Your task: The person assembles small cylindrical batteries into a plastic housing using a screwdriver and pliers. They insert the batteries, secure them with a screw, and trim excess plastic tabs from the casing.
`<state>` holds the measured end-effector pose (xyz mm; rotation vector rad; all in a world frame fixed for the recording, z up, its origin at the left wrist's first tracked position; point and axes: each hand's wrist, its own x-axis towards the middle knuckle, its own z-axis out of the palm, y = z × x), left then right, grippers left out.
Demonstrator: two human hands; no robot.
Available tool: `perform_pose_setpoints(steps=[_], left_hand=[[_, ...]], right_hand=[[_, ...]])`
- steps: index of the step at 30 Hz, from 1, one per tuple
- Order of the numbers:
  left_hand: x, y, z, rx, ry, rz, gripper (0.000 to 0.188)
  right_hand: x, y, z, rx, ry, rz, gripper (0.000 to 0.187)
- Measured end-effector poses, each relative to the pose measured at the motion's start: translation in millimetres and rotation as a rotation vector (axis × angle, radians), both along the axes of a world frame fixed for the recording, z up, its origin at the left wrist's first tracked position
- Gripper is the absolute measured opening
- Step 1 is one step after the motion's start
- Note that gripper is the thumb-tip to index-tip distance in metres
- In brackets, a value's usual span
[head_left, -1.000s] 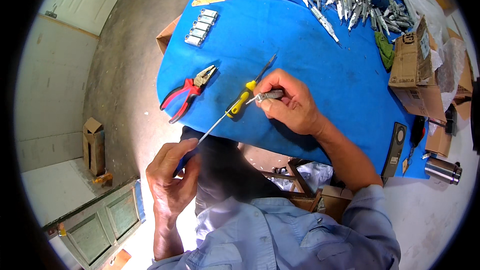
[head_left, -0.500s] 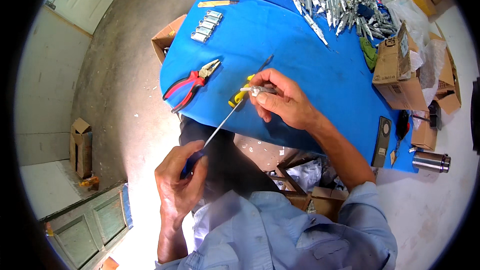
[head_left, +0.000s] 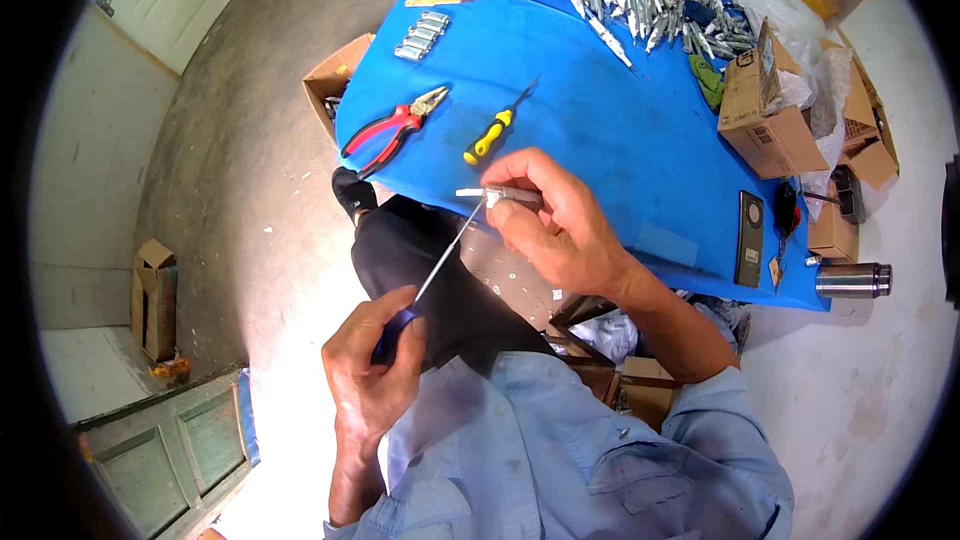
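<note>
My left hand (head_left: 372, 365) is closed around the blue handle of a screwdriver (head_left: 442, 262), its thin shaft slanting up to the right. The tip meets, or nearly meets, the white bit of a small grey metal part (head_left: 516, 197). That part, with a pale rod sticking out to the left, is pinched between the thumb and fingers of my right hand (head_left: 568, 230). Both hands are in the air at the near edge of the blue-covered table. Just beyond them lies a yellow-and-black screwdriver (head_left: 488, 138), with red-handled pliers (head_left: 396, 132) to its left.
Several silver metal pieces (head_left: 421, 36) and a wooden-handled tool (head_left: 438, 1) lie farther back on the blue cloth (head_left: 600, 120). A heap of grey metal parts (head_left: 660, 0) covers the far right. Cardboard boxes (head_left: 765, 120), a dark flat device (head_left: 749, 238) and a steel flask (head_left: 853, 280) line the right side.
My right hand has drawn back toward me with the metal part, away from the yellow screwdriver. The left hand has shifted slightly right, keeping its screwdriver at the part. The view has shifted too.
</note>
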<state>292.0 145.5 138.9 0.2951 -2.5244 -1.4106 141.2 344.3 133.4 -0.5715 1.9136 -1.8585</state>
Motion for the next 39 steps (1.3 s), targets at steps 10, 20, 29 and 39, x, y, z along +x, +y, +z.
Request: perform_pose_setpoints(steps=[10, 20, 29, 39], left_hand=[[34.6, -6.2, -2.1, 0.060, 0.082, 0.007, 0.025], [46.5, -15.4, -2.3, 0.081, 0.093, 0.018, 0.027], [50.7, -20.3, -2.2, 0.037, 0.132, 0.000, 0.028], [52.8, -22.5, -2.2, 0.035, 0.121, 0.014, 0.028]], right_hand=[[26.3, -17.6, -5.4, -0.287, -0.326, 0.118, 0.016], [38.0, -20.5, -4.1, -0.449, -0.617, 0.107, 0.023], [43.0, -26.5, -8.8, -0.518, -0.682, 0.172, 0.021], [44.2, -30.8, -13.7, -0.577, -0.712, 0.201, 0.020]])
